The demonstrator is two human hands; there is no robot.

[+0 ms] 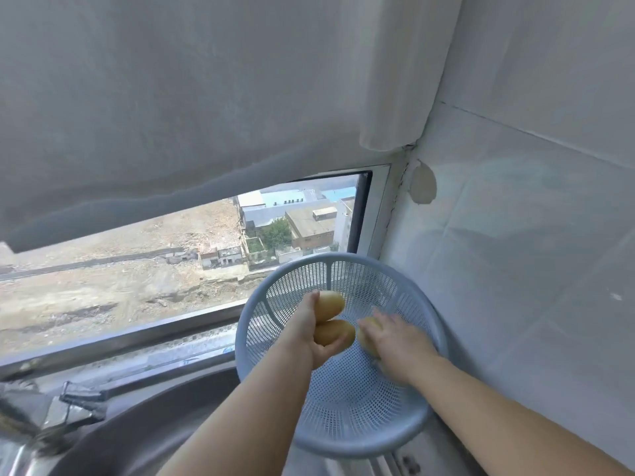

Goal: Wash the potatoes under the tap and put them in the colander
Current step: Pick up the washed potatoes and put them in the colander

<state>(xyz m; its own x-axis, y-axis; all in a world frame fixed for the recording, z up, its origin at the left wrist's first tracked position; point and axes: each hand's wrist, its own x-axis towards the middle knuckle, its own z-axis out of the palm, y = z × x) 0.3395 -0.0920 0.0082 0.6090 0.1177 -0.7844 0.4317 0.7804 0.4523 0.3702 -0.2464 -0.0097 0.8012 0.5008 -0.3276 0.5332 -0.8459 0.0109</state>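
A pale blue plastic colander (343, 438) stands in the corner by the tiled wall, right of the sink. My left hand (309, 334) is over its middle, shut on two yellow potatoes: one (330, 304) above, the other (335, 333) below. My right hand (398, 341) reaches into the colander beside them, palm down, closed over another potato (369, 333) that is mostly hidden under the fingers. The right hand is blurred.
The steel sink (144, 427) curves along the lower left, with the tap (24, 438) at the far left edge. A window with a sill (144, 334) runs behind the sink. A curtain hangs above it. White tiled wall (532, 269) closes the right side.
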